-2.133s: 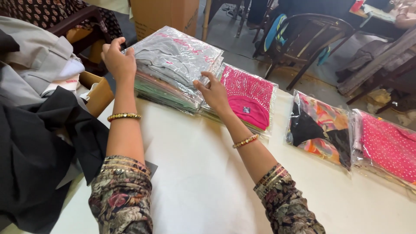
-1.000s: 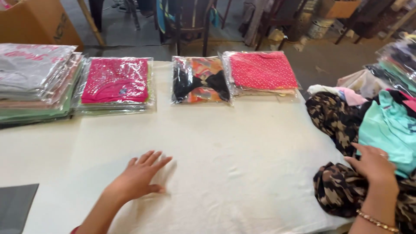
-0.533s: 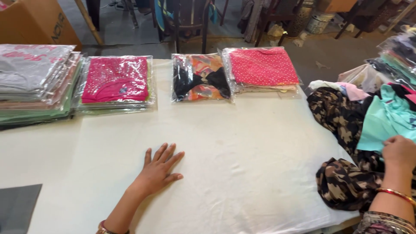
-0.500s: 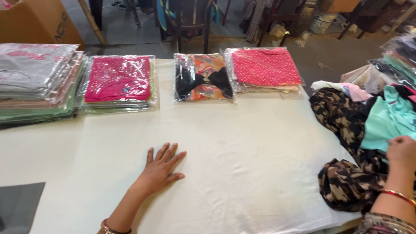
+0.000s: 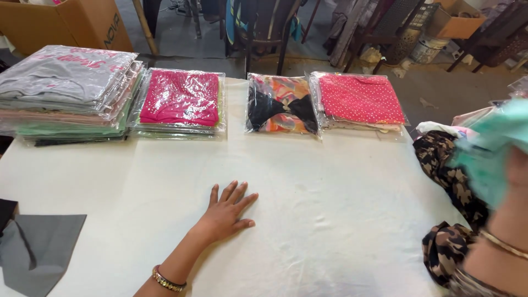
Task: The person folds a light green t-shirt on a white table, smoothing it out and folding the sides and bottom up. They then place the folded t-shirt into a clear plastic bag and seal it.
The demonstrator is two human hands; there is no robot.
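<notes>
I am watching my left hand [image 5: 226, 212] lying flat on the white table cover [image 5: 308, 220], palm down, fingers spread and holding nothing, a gold bangle [image 5: 166, 279] sitting at its wrist. My right hand [image 5: 517, 170] is showing only in part at the right edge, blurred; it is up against a mint-green garment [image 5: 487, 157] and seems to be lifting it, though I cannot tell how the fingers are closing on the cloth. Just beyond the table cover's right edge, below that garment, a brown and black patterned fabric [image 5: 451, 181] is bunching in a heap. Along the far side of the table cover, four lots of bagged clothing are lying in a row: at the far left a tall stack of bagged garments [image 5: 66, 93] with a grey one on top, beside it a magenta bagged garment [image 5: 180, 99] on a thin stack, then an orange and black printed packet [image 5: 281, 104], and touching that a red dotted packet [image 5: 360, 99]. At the near left corner a dark grey cloth [image 5: 38, 253] is lying flat. Beyond the far left corner a cardboard box [image 5: 66, 22] is standing on the floor.
</notes>
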